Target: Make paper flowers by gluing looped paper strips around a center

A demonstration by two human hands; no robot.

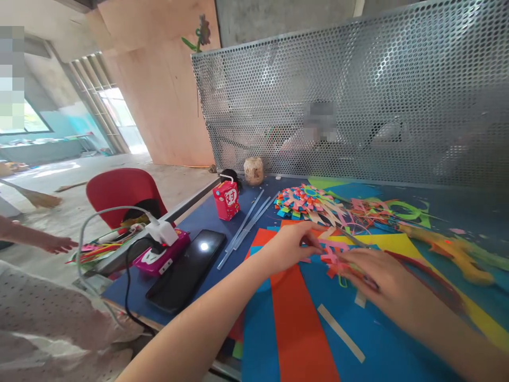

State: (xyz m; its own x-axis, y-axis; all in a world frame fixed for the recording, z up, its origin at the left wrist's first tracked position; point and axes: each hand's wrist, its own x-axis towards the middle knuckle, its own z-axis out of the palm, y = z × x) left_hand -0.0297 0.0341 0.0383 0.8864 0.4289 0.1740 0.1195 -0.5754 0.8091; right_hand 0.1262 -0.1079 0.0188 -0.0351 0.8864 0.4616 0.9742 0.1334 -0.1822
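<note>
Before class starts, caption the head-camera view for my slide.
Left hand and right hand meet at pink paper strips over blue paper, colourful fringed paper lying beyond.

From just above the near edge of the table [207, 215], the head camera looked forward and down, apparently slightly tilted, towards the far edge.

One glue gun [452, 247], one phone [186, 270], one drink carton [226, 201], perhaps three clear sticks [242, 236]
</note>
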